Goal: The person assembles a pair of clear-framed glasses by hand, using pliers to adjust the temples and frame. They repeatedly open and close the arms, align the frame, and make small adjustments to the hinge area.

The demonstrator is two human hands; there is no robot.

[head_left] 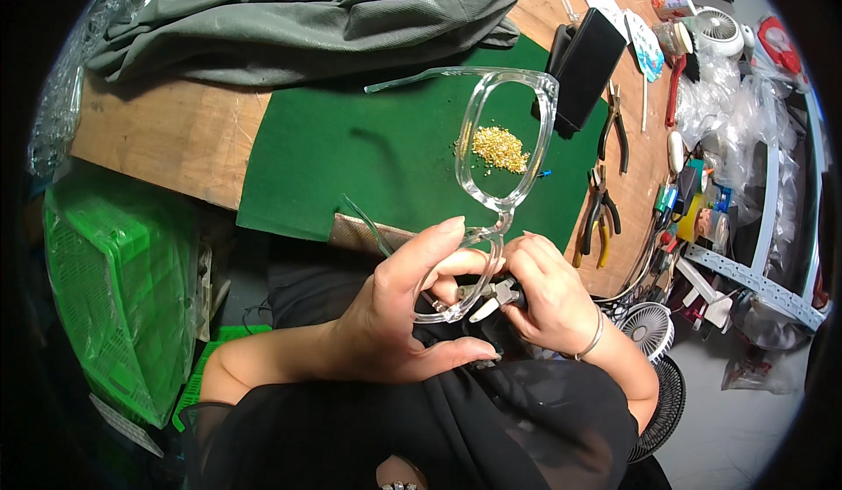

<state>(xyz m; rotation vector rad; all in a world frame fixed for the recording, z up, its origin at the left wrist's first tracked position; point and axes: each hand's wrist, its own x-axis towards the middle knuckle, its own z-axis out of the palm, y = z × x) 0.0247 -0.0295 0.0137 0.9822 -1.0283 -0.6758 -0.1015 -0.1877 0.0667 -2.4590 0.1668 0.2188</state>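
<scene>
My left hand (pixel 386 332) is closed round the lower lens rim of a clear plastic eyeglass frame (pixel 503 219), which stands tilted up over the green mat. Both rims look hollow and the temples point off to the left. A pair of pliers (pixel 502 294) with a pale jaw is in my right hand (pixel 554 293); its tips meet the frame's lower rim, though fingers hide part of the contact. Seen through the upper rim, a heap of tiny gold-coloured metal pieces (pixel 500 149) lies on the green mat (pixel 307 157). Beside it rests a small blue piece (pixel 545 173).
Two more pliers (pixel 617 126) lie right of the mat, near a black box-like object (pixel 589 69). Grey cloth (pixel 307 25) covers the table's far side. At left stands a green plastic crate (pixel 132 280). Small fans (pixel 649 330) and a metal shelf (pixel 754 284) occupy the right.
</scene>
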